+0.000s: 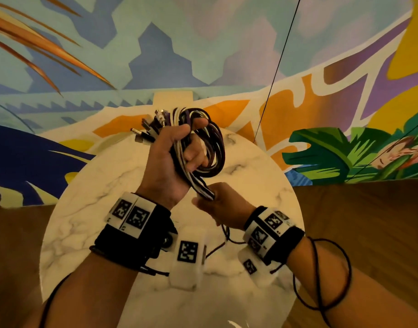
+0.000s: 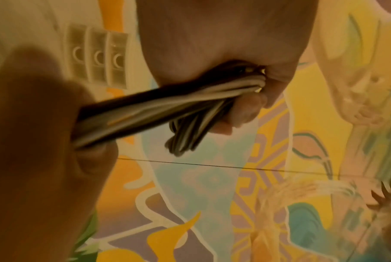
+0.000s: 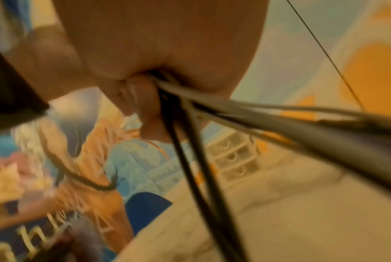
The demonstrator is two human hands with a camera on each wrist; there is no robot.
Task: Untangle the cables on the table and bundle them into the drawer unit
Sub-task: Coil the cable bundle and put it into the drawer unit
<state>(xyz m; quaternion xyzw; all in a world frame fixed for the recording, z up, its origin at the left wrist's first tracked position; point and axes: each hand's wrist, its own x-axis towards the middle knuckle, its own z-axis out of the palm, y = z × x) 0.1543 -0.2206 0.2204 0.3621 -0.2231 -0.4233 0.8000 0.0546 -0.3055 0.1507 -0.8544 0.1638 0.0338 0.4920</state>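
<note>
Left hand (image 1: 170, 159) grips the coiled cables (image 1: 203, 147) — right hand (image 1: 223, 204) pinches their tail below.

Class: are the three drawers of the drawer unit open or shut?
Shut. In the left wrist view all three drawer fronts of the drawer unit sit flush; the cables are in both hands.

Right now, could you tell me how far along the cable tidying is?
Done, it seems: the cables are gathered off the marble table into one coil. In hand: the left hand grips the coil with the plugs sticking out, while the right hand pinches the loose strands below. Left: finishing the bundle and putting it in the drawer unit, whose three drawers look shut.
</note>
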